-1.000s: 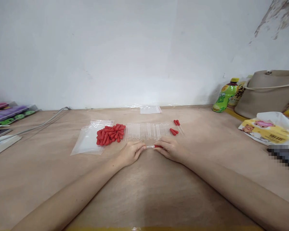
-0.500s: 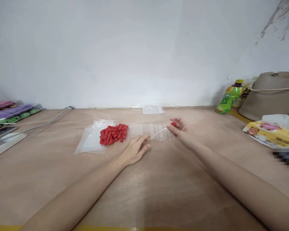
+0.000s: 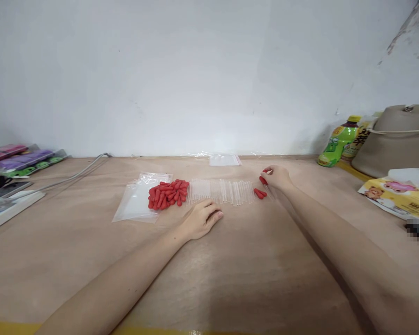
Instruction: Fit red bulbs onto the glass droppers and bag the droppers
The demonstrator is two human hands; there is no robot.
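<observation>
My right hand [image 3: 278, 177] is closed in a pinch around a dropper, whose red bulb [image 3: 265, 171] shows at the fingertips; its tube is mostly hidden. Just below lies another red bulb with a thin clear tube, a dropper [image 3: 263, 180], close against the hand. Two loose red rubber bulbs [image 3: 260, 193] rest to the left of it. My left hand [image 3: 200, 221] lies on the table with thumb and fingers apart, holding nothing. Beyond its fingers is a row of clear glass tubes [image 3: 223, 190]. A pile of red rubber bulbs [image 3: 167, 194] sits left of the row.
Under the pile is a clear plastic bag [image 3: 132, 204]; a small zip bag [image 3: 225, 160] lies by the wall. To the right stand a green drink bottle [image 3: 338, 142], a beige bag [image 3: 393, 142] and a tissue pack [image 3: 398, 193]. A power strip [image 3: 17, 207] with a cable is at left.
My right hand has moved right with the dropper, away from the row of tubes, uncovering the red bulbs there. My left hand no longer touches the dropper's tube.
</observation>
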